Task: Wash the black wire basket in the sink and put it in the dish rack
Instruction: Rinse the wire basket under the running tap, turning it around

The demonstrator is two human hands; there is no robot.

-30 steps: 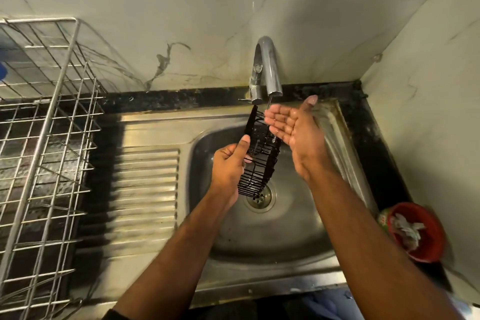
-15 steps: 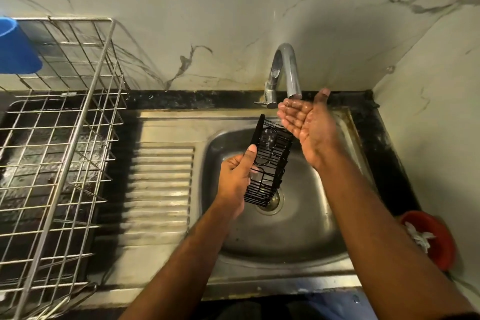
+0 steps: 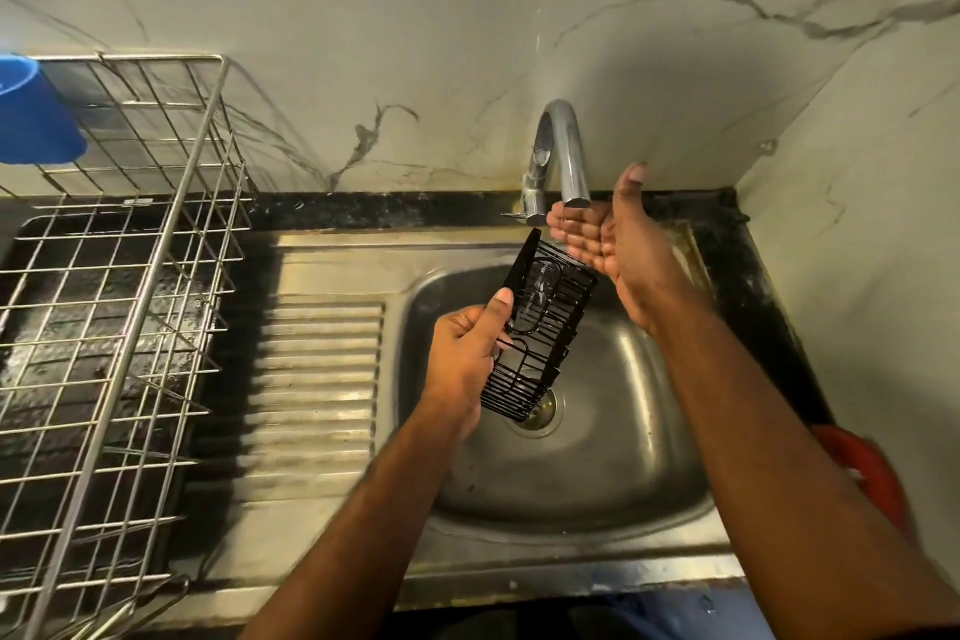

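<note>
basket: the black wire basket (image 3: 540,333) hangs tilted above the sink (image 3: 613,437) bowl, its lower end over the drain (image 3: 537,412), its upper end at 12 o'clock near the tap (image 3: 563,156).
left grip: the left hand (image 3: 467,353) at 9 o'clock of the basket pinches its side, thumb laid on the wire, fingers curled behind; judged to angle the mesh toward the spout.
right grip: the right hand (image 3: 618,244) is spread and cupped palm-up beneath the spout, touching the basket's top edge; judged to catch water. no stream is visible.
rack: the dish rack (image 3: 130,307) stands at 9 o'clock, well apart, a blue cup (image 3: 36,114) at its far corner.
bowl: a red bowl (image 3: 867,473) lies at 4 o'clock.
change: against the earlier frames, both hands and the basket hold the same pose; only the view shifts.
</note>
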